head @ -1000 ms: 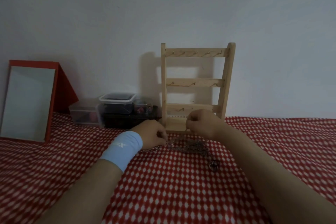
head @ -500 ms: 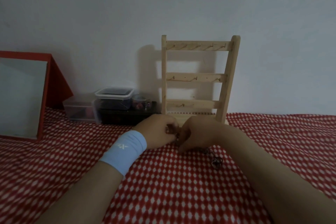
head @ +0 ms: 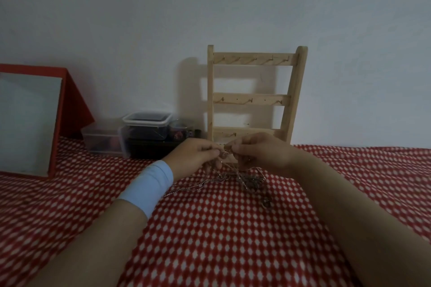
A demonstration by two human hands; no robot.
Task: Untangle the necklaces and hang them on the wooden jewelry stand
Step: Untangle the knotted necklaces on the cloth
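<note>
A tangle of silver necklaces hangs from my fingers down onto the red checked cloth, with a pendant lying at its right end. My left hand, with a light blue wristband, pinches the chains from the left. From the right, my right hand pinches the same tangle, fingertips nearly touching the left hand's. The wooden jewelry stand rises just behind both hands against the wall, its three hook rails bare.
A red-framed mirror leans at the left. Clear plastic boxes and a small jar sit on a dark box by the wall, left of the stand. The cloth stretches toward me between my forearms.
Both hands have risen off the cloth and lifted part of the tangle, so chains now hang between the fingers and the cloth. More chain lies spread out under my left wrist.
</note>
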